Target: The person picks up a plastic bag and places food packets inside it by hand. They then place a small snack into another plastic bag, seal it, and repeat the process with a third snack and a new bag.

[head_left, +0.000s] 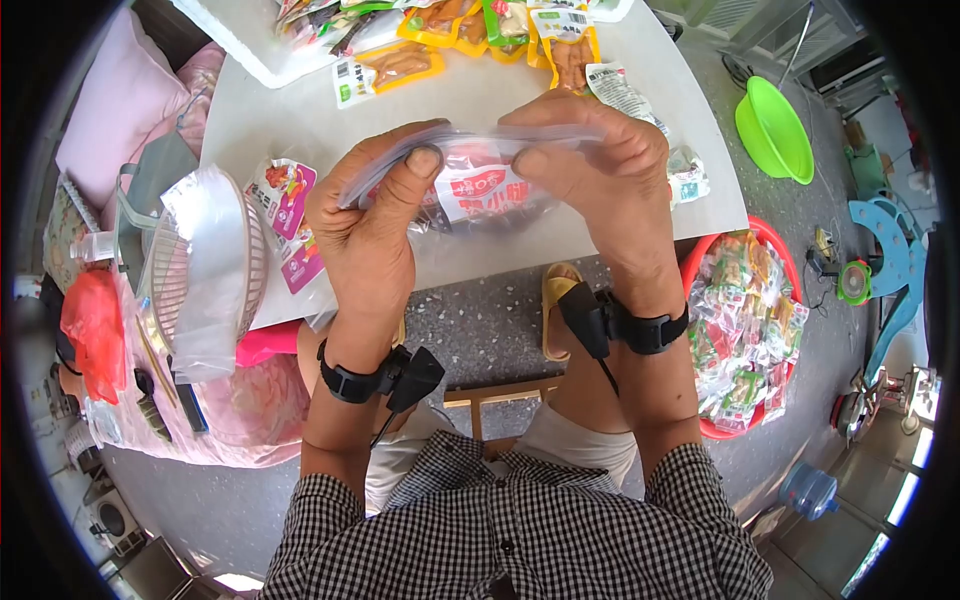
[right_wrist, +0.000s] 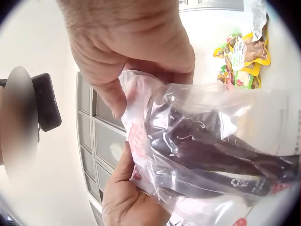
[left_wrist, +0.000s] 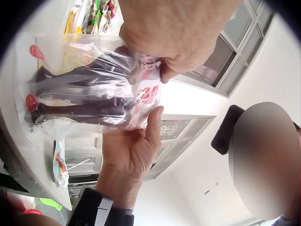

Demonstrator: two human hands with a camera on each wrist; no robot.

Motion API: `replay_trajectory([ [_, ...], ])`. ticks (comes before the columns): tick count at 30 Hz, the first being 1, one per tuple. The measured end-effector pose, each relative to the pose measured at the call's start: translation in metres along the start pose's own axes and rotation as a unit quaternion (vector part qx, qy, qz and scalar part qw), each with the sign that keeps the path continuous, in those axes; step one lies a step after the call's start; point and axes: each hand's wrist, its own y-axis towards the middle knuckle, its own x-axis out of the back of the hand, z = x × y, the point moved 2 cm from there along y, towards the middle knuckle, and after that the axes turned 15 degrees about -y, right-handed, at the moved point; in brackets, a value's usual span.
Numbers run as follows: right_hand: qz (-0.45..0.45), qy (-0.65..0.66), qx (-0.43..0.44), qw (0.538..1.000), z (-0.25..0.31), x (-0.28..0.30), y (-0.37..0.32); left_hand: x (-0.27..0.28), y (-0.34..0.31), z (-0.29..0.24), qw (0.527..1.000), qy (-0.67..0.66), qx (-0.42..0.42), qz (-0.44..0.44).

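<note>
A clear plastic bag (head_left: 487,192) with red and white printing hangs between my two hands above the table's near edge. Long dark pieces show through the bag (left_wrist: 84,89) in the left wrist view, lying along its length. My left hand (head_left: 368,215) pinches the bag's top edge at one side, thumb on the near face. At the other side my right hand (head_left: 622,180) pinches the same edge between thumb and curled fingers. From the right wrist, the printed band of the bag (right_wrist: 141,136) lies crumpled between both thumbs.
Yellow-edged food packets (head_left: 400,66) lie at the table's far side, beside a white foam box (head_left: 235,45). Purple packets (head_left: 290,215) are at left, near a basket (head_left: 250,260). A red tub (head_left: 790,265) of packets stands on the floor at right, with a green basin (head_left: 775,130) beyond.
</note>
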Motion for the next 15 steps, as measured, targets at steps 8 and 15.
replay_trajectory([
  [8, 0.003, -0.026, 0.009, 1.000, -0.005, 0.003, -0.001, 0.011, 0.006, -0.007, 0.988, 0.106, -0.098, 0.046],
  [15, -0.028, 0.018, 0.006, 0.999, -0.011, 0.001, -0.002, 0.015, 0.009, -0.016, 0.951, 0.226, -0.166, 0.132],
])
